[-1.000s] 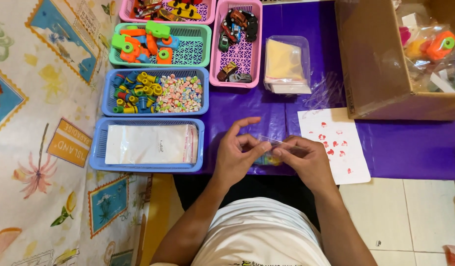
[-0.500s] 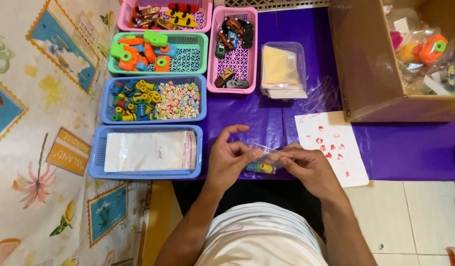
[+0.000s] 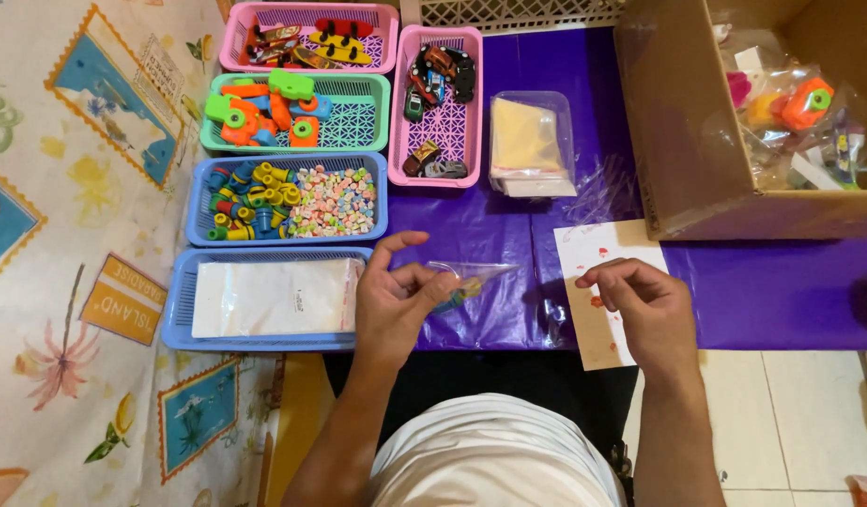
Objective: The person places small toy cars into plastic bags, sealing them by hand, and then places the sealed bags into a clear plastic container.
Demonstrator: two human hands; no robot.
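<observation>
My left hand (image 3: 396, 302) pinches a small clear plastic bag (image 3: 463, 282) with a few colourful little items inside, held just above the purple table cover (image 3: 490, 225). My right hand (image 3: 640, 305) hovers over a white sheet with red stickers (image 3: 602, 253), fingers curled together, holding nothing I can make out. The two hands are apart, the bag only in the left.
Left of my hands stand several baskets: a blue one with flat clear bags (image 3: 274, 299), a blue one with candies and small toys (image 3: 288, 199), a green one (image 3: 297, 113), two pink ones with toy cars (image 3: 438, 103). A bag stack (image 3: 529, 145) and a cardboard box (image 3: 743, 122) lie beyond.
My hands were together on the small bag; now the right hand has let go and moved right over the sticker sheet. The left hand keeps the bag.
</observation>
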